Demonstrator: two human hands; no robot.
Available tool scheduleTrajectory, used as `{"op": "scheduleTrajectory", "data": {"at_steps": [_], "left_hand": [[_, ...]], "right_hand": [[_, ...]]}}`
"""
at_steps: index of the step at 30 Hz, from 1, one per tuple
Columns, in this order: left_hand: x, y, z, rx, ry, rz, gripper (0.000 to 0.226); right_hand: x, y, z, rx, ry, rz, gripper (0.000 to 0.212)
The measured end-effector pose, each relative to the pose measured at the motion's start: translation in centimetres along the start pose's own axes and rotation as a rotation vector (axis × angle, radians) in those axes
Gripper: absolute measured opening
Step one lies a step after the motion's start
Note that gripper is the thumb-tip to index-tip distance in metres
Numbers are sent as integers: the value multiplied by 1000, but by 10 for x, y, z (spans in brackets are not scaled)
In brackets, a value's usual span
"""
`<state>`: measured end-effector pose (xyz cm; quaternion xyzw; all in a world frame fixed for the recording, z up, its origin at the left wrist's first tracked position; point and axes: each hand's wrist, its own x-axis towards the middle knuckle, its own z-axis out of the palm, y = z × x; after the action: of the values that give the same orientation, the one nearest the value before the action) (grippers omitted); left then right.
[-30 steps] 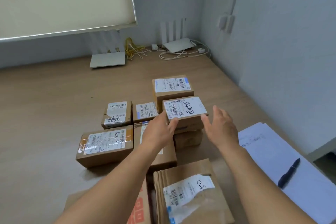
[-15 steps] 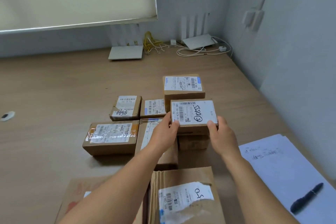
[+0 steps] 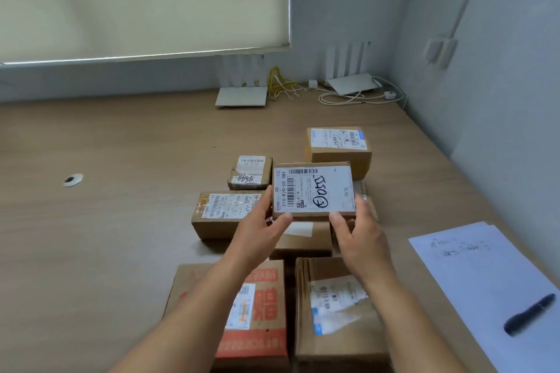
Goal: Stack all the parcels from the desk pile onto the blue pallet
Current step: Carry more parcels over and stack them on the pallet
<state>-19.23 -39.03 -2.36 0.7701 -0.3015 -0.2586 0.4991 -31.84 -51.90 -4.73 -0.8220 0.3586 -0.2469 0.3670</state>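
A small brown parcel [image 3: 313,189] with a large white label is lifted above the desk pile. My left hand [image 3: 260,233] grips its left edge and my right hand [image 3: 359,236] grips its right edge. Below and around it on the wooden desk [image 3: 106,251] lie several other cardboard parcels: one at the left [image 3: 225,215], a small one behind [image 3: 250,172], one at the far right [image 3: 339,148], a red-printed one near me [image 3: 257,312] and a brown one beside it [image 3: 336,309]. No blue pallet is in view.
White paper sheets [image 3: 485,275] with a black pen [image 3: 530,313] lie at the desk's right. Two white routers [image 3: 242,95] and cables [image 3: 354,95] sit at the back by the wall. A cable hole [image 3: 72,180] is at the left.
My hands closed on the labelled parcel and lifted it off the pile toward me. The camera has swung left.
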Motion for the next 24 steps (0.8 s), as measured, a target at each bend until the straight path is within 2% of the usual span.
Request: {"op": "scheduleTrajectory", "data": {"at_steps": [11,18,24], "left_hand": [[-98,-49,-110,4,199,1,56],[-166,-86,-190,-30,318,-12,55],[-228,-119,-253,-43,395,-26,57]], "right_hand": [[-74,-93,77,5,-89,-162,56],[-123,-153,126,86,-238,-228,62],[-170,-204,182,159,-272,-317,58]]}}
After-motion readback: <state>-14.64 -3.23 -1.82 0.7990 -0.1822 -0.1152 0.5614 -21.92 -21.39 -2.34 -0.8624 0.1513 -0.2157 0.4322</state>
